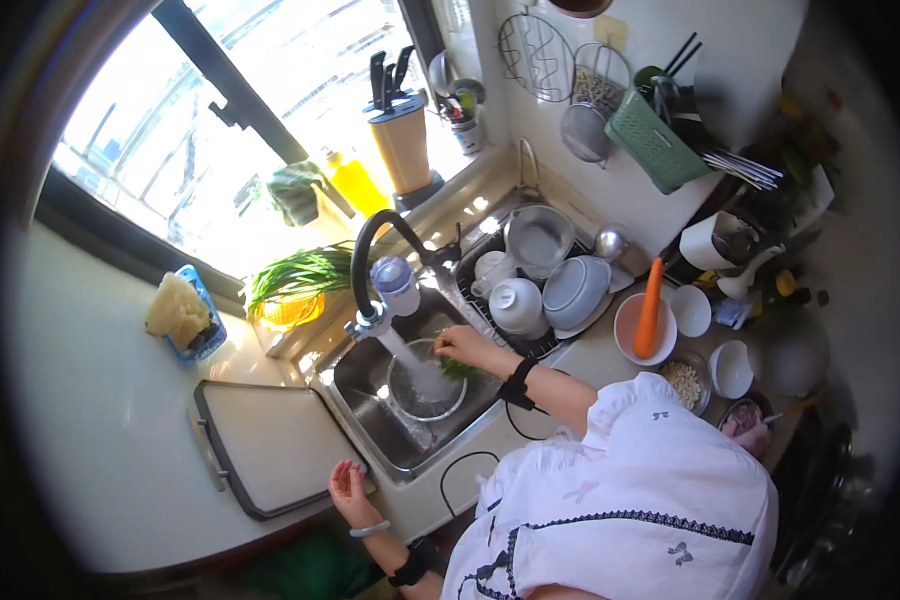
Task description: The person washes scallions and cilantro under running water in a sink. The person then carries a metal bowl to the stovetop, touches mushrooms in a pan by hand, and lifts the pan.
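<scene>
A metal sink (348, 375) holds a round basin (460, 408), with water running into it from a tall black faucet (361, 262). My right hand (459, 345) is over the basin's far right side, its fingers closed on leafy greens (456, 369) that hang beside the stream. The exact kind of greens is too small to tell. My left hand (347, 487) is held by the sink's near left corner, beside the cutting board (285, 450). Its fingers are loosely bent and nothing shows in them.
A dish rack with bowls (517, 305) and a pot (538, 238) stands right of the sink. A carrot (650, 312) lies across a bowl (627, 330). Long green stalks (305, 270), a yellow bottle (355, 183) and a knife block (400, 145) stand along the window.
</scene>
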A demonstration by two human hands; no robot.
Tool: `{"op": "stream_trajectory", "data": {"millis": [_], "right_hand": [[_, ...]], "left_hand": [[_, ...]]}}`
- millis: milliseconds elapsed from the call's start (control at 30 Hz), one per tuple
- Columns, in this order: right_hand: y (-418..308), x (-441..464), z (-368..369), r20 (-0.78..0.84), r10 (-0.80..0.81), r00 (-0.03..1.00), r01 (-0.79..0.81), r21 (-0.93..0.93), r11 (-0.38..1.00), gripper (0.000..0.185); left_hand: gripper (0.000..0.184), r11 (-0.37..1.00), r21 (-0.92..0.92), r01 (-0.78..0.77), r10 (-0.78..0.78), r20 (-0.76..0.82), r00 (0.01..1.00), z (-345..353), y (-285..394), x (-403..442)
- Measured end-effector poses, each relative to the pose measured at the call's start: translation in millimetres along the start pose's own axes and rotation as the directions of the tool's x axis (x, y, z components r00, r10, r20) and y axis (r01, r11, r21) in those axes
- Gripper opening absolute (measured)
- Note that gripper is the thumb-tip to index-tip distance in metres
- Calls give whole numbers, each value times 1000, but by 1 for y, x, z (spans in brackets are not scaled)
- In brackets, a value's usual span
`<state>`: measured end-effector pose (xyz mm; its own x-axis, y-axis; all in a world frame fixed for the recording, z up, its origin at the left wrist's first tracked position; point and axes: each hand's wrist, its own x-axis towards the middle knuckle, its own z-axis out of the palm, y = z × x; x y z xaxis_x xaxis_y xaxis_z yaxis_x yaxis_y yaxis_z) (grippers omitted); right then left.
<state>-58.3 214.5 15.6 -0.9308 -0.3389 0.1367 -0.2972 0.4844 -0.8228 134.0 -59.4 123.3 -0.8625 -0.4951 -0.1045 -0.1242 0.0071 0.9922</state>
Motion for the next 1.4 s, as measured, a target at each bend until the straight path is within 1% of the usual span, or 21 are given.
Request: {"op": "stream_trajectory", "data": {"millis": [33,67,133,200,267,300,333,400,533,600,667,767,833,900,933,1033,1133,1200,1300,1333,1400], "right_hand": [[-18,1,-7,-16,-16,1000,19,257,966,18],[-30,0,-12,-27,-4,1000,11,256,967,18],[-50,-2,-20,123,140,982,-186,617,764,18],[-50,-4,-22,119,151,981,-192,626,755,18],[-31,-9,-20,215,129,968,-222,496,839,19],[6,-15,-4,58,-32,998,26,102,994,17],[12,-28,-8,52,-27,998,22,97,995,17],[23,-46,-21,-114,395,911,-411,-280,867,15],[37,-67,-63,-65,274,960,-281,-190,941,16],[8,-69,-105,-145,120,982,-113,51,992,15],[-7,-75,-139,-183,182,966,-152,169,974,15],[-18,-89,-181,-290,335,896,-182,448,875,15],[-15,-103,-208,-313,436,844,-245,497,832,14],[-3,-119,-222,-442,490,751,-216,537,816,12],[26,-138,-226,-534,479,697,-244,452,858,12],[63,-161,-224,-569,510,645,-324,401,857,13],[71,-171,-220,-596,547,587,-281,484,829,14],[71,-175,-215,-620,625,475,-170,632,756,15],[70,-180,-206,-646,664,375,-122,676,727,15],[69,-180,-203,-641,665,383,-123,679,724,15],[73,-181,-197,-661,697,277,21,729,684,17]], "left_hand": [[25,1000,-3,18,-18,4,1000,2,1,2],[25,1000,0,20,-20,20,1000,4,2,4],[25,1000,5,17,-18,52,998,6,5,7],[25,1000,-2,10,-10,77,997,11,9,10],[25,1000,-17,4,-2,110,994,19,10,15],[25,999,-53,3,4,119,993,23,11,17],[25,996,-90,2,9,125,992,25,10,17],[25,997,-76,-15,27,156,987,25,3,25],[26,998,-55,-7,19,208,978,34,-6,25],[26,998,-54,21,-10,210,978,38,-9,27],[26,996,-79,41,-23,219,976,45,-6,28],[26,993,-112,37,-9,247,969,51,-6,31],[26,993,-112,32,-4,245,969,56,-5,32],[26,994,-109,27,0,245,969,58,-5,33],[26,994,-110,27,2,255,967,60,-6,33],[27,994,-109,24,5,265,964,60,-12,37],[27,994,-104,32,-3,268,963,61,-11,35],[27,994,-102,42,-13,271,963,63,-12,36],[27,995,-96,32,-6,266,964,65,-17,40],[27,988,-130,85,-48,261,964,69,-17,42],[26,969,-189,159,-109,247,963,76,-21,49]]}}
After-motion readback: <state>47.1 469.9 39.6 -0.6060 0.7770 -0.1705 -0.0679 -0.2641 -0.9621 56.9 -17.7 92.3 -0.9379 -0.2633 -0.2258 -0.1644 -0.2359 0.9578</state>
